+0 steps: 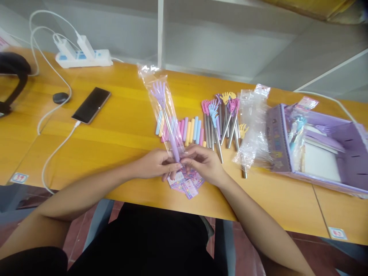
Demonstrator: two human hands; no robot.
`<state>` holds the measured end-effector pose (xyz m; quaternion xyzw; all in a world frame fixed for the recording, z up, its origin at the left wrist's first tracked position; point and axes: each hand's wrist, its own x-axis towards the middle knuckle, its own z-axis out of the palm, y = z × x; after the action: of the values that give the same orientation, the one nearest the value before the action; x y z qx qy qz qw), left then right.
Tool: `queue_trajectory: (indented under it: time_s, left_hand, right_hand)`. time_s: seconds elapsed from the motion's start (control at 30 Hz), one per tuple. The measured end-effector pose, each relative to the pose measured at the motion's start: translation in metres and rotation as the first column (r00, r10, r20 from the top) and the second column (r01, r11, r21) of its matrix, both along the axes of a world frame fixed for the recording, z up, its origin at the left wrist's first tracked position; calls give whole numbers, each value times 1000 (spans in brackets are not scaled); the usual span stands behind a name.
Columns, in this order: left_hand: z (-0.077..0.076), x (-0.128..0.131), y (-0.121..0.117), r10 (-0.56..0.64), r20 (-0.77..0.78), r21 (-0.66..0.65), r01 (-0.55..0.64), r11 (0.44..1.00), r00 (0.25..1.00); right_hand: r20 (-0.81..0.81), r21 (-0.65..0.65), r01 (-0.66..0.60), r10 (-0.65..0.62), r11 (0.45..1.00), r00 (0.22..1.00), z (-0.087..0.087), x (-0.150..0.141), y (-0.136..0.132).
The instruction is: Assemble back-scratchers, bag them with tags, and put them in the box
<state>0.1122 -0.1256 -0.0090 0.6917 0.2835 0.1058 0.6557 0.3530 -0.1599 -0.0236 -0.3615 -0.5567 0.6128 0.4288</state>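
Observation:
A purple back scratcher (173, 142) with a hand-shaped head and metal rod lies inside a clear plastic bag (149, 73). My left hand (156, 165) is closed round the handle end through the bag. The fingers of my right hand (202, 161) pinch the bag's edge beside that same end. Under my hands lie several small printed cards (188, 188). Beyond them is a row of pastel handle tubes (189, 131). To the right, several metal rods with coloured hand-shaped heads (213, 109) lie in a pile.
A stack of clear bags (253, 126) lies right of the rods, beside a purple box (278, 142) holding packaged items. At left are a phone (91, 105) on a white cable, a dark mouse-like object (60, 98) and a power strip (99, 58).

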Motion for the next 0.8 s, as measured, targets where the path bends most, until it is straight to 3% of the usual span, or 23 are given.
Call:
queue_trajectory:
  time_s: [0.1, 0.17, 0.23, 0.33, 0.4, 0.5, 0.6, 0.67, 0.8]
  left_hand:
    - [0, -2, 1, 170, 158, 56, -181, 982, 973]
    - [-2, -2, 5, 347, 266, -26, -354, 935, 899]
    - [-5, 0, 10, 531, 299, -155, -509, 847, 793]
    - [-9, 3, 18, 702, 248, -286, -642, 711, 667]
    - [-8, 4, 20, 739, 181, -332, -667, 667, 648]
    - [-3, 6, 17, 734, 110, -374, -656, 656, 670]
    - [1, 8, 12, 701, 111, -375, -624, 686, 704]
    - [3, 9, 9, 689, 122, -373, -610, 699, 715]
    - [3, 10, 7, 711, 97, -389, -631, 671, 696]
  right_hand:
    - [-76, -85, -158, 152, 984, 985, 5, 3, -4]
    - [-105, -134, -308, 295, 942, 950, 9, 3, -7]
    - [-91, -125, -450, 441, 884, 893, 14, 2, -11]
    - [29, 23, -593, 592, 805, 805, 19, 1, -11]
    - [161, 161, -565, 543, 809, 824, 19, 3, -8]
    - [462, 408, -422, 215, 810, 860, 14, 8, -1]
    - [666, 525, -443, -28, 727, 745, 5, 12, 3]
    - [707, 518, -480, -37, 708, 707, 0, 13, 3]
    - [688, 509, -486, 3, 711, 725, -4, 11, 2]
